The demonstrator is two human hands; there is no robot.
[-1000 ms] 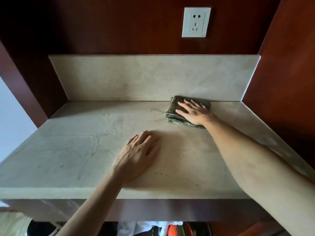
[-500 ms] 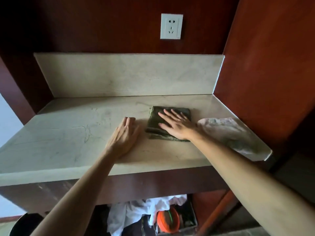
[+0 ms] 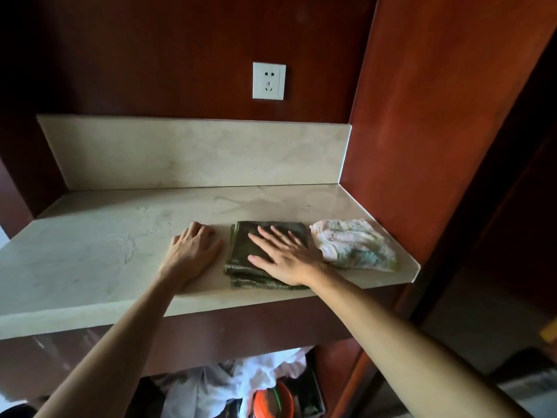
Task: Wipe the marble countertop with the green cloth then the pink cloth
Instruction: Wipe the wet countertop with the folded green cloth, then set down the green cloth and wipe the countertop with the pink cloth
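The folded dark green cloth [image 3: 245, 260] lies near the front edge of the pale marble countertop [image 3: 99, 254]. My right hand [image 3: 283, 256] presses flat on it with fingers spread and straight. Just left of the cloth, my left hand [image 3: 193, 250] rests on the bare marble, fingertips slightly bent. The crumpled pink cloth [image 3: 352, 244] lies at the right end of the counter, touching the green cloth's right side.
A marble backsplash [image 3: 193, 152] runs along the back, with a white wall socket [image 3: 269, 81] above it. Red-brown wood panels [image 3: 422, 140] close the right side. Below the counter sit white fabric [image 3: 229, 384] and an orange object [image 3: 272, 402].
My right hand has drawn the green cloth from the back wall toward the front edge. The view has pulled back and swung right, bringing the pink cloth into sight. My left hand stays on the marble.
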